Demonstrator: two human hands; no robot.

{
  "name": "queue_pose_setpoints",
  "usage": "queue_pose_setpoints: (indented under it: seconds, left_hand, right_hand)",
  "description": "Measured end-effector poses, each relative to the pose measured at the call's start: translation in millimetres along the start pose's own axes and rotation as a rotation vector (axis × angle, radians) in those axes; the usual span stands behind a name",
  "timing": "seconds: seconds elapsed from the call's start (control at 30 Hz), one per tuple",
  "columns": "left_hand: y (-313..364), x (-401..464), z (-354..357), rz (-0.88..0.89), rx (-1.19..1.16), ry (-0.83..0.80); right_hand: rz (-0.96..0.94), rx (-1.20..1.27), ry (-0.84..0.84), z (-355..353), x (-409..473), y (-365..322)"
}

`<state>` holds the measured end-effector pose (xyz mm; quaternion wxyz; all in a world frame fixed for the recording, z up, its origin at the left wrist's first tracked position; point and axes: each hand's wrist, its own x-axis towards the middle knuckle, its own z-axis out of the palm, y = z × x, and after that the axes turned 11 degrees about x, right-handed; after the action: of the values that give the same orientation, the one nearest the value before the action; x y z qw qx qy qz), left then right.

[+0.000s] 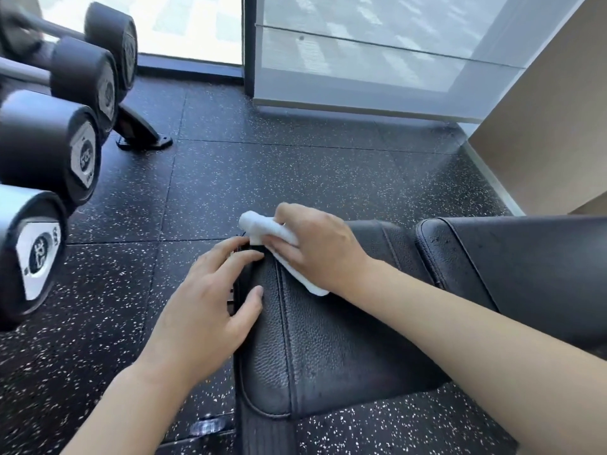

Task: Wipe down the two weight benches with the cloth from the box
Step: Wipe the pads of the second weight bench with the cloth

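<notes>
Speckled rubber floor (295, 172), dumbbell rack (59, 133) at left, and the black weight bench (328, 349) front and centre. Left hand (210, 310) rests on the pad's edge, fingers relaxed, gripping nothing. Right hand (322, 247) presses the white cloth (262, 228) onto the pad's far corner, fingers curled round it.

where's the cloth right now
In the head view the white cloth is near the middle, under the right hand on the far end of the black bench seat pad, just beyond the left hand.
</notes>
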<state>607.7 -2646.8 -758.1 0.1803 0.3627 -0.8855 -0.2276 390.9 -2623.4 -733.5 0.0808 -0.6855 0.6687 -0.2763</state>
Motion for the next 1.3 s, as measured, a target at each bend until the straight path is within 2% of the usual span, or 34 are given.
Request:
queue_pose_setpoints:
  seconds: [0.17,0.23,0.33,0.43,0.57,0.63,0.77,0.83,1.0,1.17,1.2,1.3]
  left_hand:
    - [5.4,4.1,5.1,0.020,-0.012,0.042]
    - [10.0,7.2,9.4,0.067,-0.002,0.045]
    - [9.0,14.0,13.1,0.100,-0.002,0.052]
    - [6.3,20.6,17.7,0.098,-0.034,0.073]
    - [7.5,24.4,26.2,0.117,-0.051,0.086]
    - [7.4,25.1,27.2,0.121,-0.068,0.093]
    - [5.4,22.4,25.3,0.109,-0.099,0.085]
    - [5.4,21.5,24.3,0.110,-0.111,0.084]
    - [5.4,23.7,24.4,0.107,-0.104,0.098]
    - [4.0,21.9,22.9,0.108,-0.086,0.088]
    - [3.4,20.8,22.5,0.113,-0.080,0.082]
    - [2.0,19.3,21.0,0.116,-0.080,0.062]
  right_hand:
    - [0.264,-0.101,0.056,-41.1,-8.4,55.7]
    - [0.262,-0.119,0.070,-46.3,-24.2,54.8]
    - [0.078,-0.027,0.040,-37.1,-62.1,11.9]
    - [-0.104,0.062,-0.077,-25.8,-114.3,-27.4]
    - [-0.265,-0.040,-0.162,-29.9,-150.6,-23.3]
    - [-0.140,-0.055,-0.108,-44.9,-147.6,0.3]
    - [0.210,-0.052,0.118,-79.1,-133.2,44.2]
    - [0.232,-0.094,0.133,-76.8,-127.6,36.0]
    - [-0.237,-0.036,-0.060,-25.1,-139.9,-44.6]
    - [-0.413,-0.076,-0.264,-19.7,-141.8,-45.3]
    - [-0.384,-0.057,-0.239,-26.0,-132.4,-36.5]
    - [-0.109,-0.030,-0.084,-47.8,-104.3,-11.8]
